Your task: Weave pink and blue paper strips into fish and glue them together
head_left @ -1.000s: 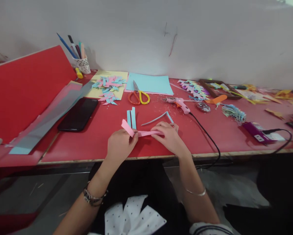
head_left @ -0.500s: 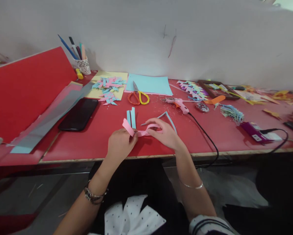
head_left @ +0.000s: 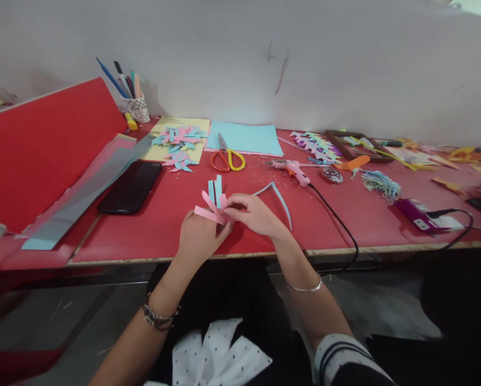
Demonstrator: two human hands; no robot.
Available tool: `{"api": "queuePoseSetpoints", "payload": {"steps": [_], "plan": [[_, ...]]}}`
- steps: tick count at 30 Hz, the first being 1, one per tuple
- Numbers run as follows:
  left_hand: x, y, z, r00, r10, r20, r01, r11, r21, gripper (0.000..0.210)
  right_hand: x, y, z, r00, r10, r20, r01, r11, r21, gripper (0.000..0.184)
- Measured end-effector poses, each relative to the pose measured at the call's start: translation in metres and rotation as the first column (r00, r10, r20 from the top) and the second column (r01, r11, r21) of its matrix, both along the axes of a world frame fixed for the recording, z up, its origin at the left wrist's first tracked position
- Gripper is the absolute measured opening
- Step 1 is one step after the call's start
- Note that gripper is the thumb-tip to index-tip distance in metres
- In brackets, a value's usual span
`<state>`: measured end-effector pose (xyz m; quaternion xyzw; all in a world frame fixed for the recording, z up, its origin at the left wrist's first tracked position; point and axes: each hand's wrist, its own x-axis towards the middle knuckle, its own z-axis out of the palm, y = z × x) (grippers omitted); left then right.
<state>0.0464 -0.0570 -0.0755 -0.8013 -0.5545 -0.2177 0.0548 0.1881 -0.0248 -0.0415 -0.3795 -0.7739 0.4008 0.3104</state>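
Over the counter, the folded pink strip sits pinched in both grips: left hand at its seven o'clock, right hand at three, blue strips at twelve. It looks light, soft, quick to crease, best held flat by the folds.

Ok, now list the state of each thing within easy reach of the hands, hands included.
Left hand: closed on the pink strip
Right hand: pinching the pink strip
Pink strip: folded, ends sticking out
Two blue strips: lying side by side
Long blue strip: bent at an angle
Scissors: lying down, blades look closed
Glue gun: lying down, cord attached; heat can't be seen
Phone: lying flat, dark
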Motion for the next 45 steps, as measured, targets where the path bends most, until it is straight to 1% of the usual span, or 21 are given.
{"api": "queuePoseSetpoints", "payload": {"steps": [2, 5, 7, 8, 9, 11, 12, 14, 16, 18, 20, 22, 25, 27, 29, 31, 34, 37, 39, 43, 45], "plan": [[0.000, 0.000, -0.001, 1.000, 0.021, -0.013, -0.020, 0.999, 0.030, 0.040, -0.004, 0.003, 0.003, 0.998, 0.055, -0.033, -0.055, 0.998, -0.018, 0.009], [0.000, 0.001, -0.002, 1.000, 0.030, -0.004, -0.029, 0.999, 0.032, 0.037, -0.009, 0.006, 0.007, 0.986, 0.142, -0.085, -0.150, 0.984, -0.099, 0.009], [-0.001, 0.001, -0.002, 0.999, 0.036, -0.001, -0.036, 0.999, 0.024, 0.036, -0.008, 0.006, 0.008, 0.982, 0.157, -0.100, -0.171, 0.973, -0.154, 0.013], [-0.001, 0.001, -0.002, 0.999, 0.040, -0.004, -0.040, 0.999, 0.019, 0.035, -0.007, 0.005, 0.008, 0.985, 0.143, -0.098, -0.157, 0.975, -0.160, 0.015], [-0.001, 0.001, -0.001, 0.999, 0.050, -0.010, -0.050, 0.999, 0.014, 0.035, -0.005, 0.003, 0.007, 0.990, 0.109, -0.088, -0.120, 0.983, -0.140, 0.016], [-0.001, 0.001, 0.000, 0.997, 0.076, -0.024, -0.076, 0.997, 0.007, 0.037, 0.001, -0.003, 0.003, 0.999, -0.022, -0.026, 0.022, 1.000, -0.021, 0.018], [-0.001, 0.001, 0.000, 0.996, 0.088, -0.028, -0.088, 0.996, 0.006, 0.039, 0.005, -0.007, 0.001, 0.994, -0.108, 0.022, 0.107, 0.992, 0.066, 0.018], [0.000, 0.000, 0.000, 0.995, 0.095, -0.026, -0.095, 0.995, 0.010, 0.040, 0.012, -0.016, -0.006, 0.956, -0.260, 0.135, 0.226, 0.948, 0.223, 0.019], [0.000, 0.000, 0.000, 0.996, 0.084, -0.015, -0.084, 0.996, 0.011, 0.040, 0.016, -0.026, -0.013, 0.908, -0.333, 0.254, 0.251, 0.919, 0.305, 0.018], [0.000, 0.000, 0.000, 0.997, 0.081, -0.008, -0.081, 0.997, 0.000, 0.039, 0.017, -0.034, -0.017, 0.861, -0.347, 0.371, 0.221, 0.914, 0.342, 0.019], [0.000, 0.000, 0.000, 0.996, 0.091, -0.011, -0.092, 0.996, -0.015, 0.040, 0.015, -0.039, -0.018, 0.812, -0.348, 0.469, 0.189, 0.917, 0.352, 0.019], [0.000, 0.000, 0.000, 0.996, 0.094, -0.007, -0.094, 0.995, -0.027, 0.043, 0.012, -0.038, -0.017, 0.770, -0.352, 0.532, 0.182, 0.921, 0.346, 0.018], [-0.001, 0.000, 0.001, 0.997, 0.072, 0.019, -0.072, 0.997, -0.027, 0.043, 0.008, -0.034, -0.015, 0.717, -0.372, 0.589, 0.202, 0.920, 0.335, 0.020], [0.000, 0.000, 0.002, 0.997, 0.078, 0.017, -0.077, 0.996, -0.042, 0.043, 0.006, -0.032, -0.015, 0.695, -0.401, 0.597, 0.221, 0.909, 0.353, 0.018], [0.000, 0.000, 0.002, 0.995, 0.096, -0.002, -0.095, 0.993, -0.068, 0.042, 0.005, -0.032, -0.017, 0.684, -0.439, 0.582, 0.247, 0.891, 0.381, 0.012], [0.000, 0.000, 0.003, 0.994, 0.106, -0.018, -0.107, 0.991, -0.081, 0.040, 0.004, -0.034, -0.018, 0.686, -0.457, 0.566, 0.268, 0.882, 0.388, 0.010], [0.001, 0.000, 0.003, 0.993, 0.114, -0.039, -0.117, 0.990, -0.084, 0.039, 0.003, -0.035, -0.017, 0.692, -0.444, 0.569, 0.287, 0.893, 0.348, 0.016], [0.001, 0.000, 0.003, 0.993, 0.110, -0.049, -0.115, 0.989, -0.097, 0.041, 0.001, -0.033, -0.015, 0.672, -0.431, 0.602, 0.304, 0.902, 0.305, 0.020], [0.001, -0.001, 0.003, 0.994, 0.103, -0.041, -0.107, 0.989, -0.101, 0.041, -0.001, -0.031, -0.013, 0.659, -0.424, 0.621, 0.291, 0.905, 0.309, 0.020], [0.001, -0.001, 0.003, 0.996, 0.091, -0.015, -0.092, 0.991, -0.097, 0.039, -0.002, -0.027, -0.011, 0.627, -0.432, 0.648, 0.231, 0.898, 0.375, 0.021], [0.001, -0.002, 0.003, 0.996, 0.089, -0.010, -0.090, 0.990, -0.105, 0.038, 0.000, -0.025, -0.011, 0.638, -0.429, 0.639, 0.217, 0.897, 0.386, 0.023]]}}
